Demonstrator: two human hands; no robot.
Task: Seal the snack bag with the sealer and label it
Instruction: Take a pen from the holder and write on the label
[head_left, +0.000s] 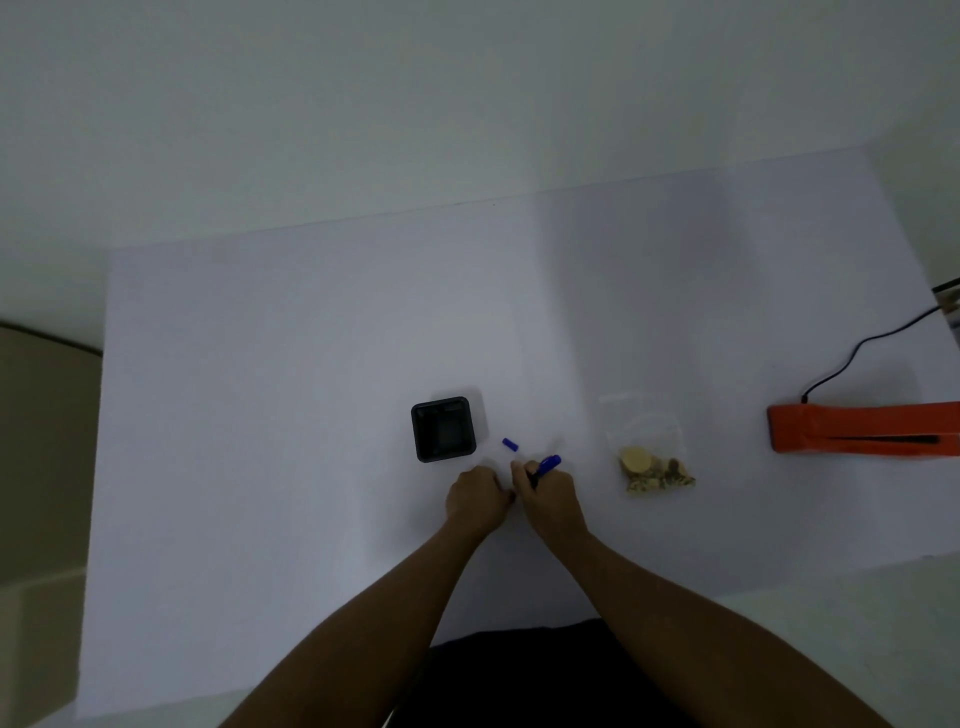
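A white table (260, 415) fills most of the view. At its right edge lies an orange bag sealer (862, 428), partly cut off by the frame, with a black cord (857, 353) running from its rear end toward the right edge.

Both forearms reach in from below and the hands meet near the middle of the table. The right hand (550, 499) has its fingers curled round a blue marker (546, 464), whose upper end sticks out above the knuckles. The left hand (475, 496) lies knuckles-up, touching the right; its fingers are bent, but I cannot tell whether they hold anything.

The clear snack bag (649, 447) lies flat to the right of the hands, between them and the sealer, its contents gathered at the near end. A black square container (418, 434) stands just beyond the left hand. A small blue cap (510, 445) lies on the table between the container and the marker.
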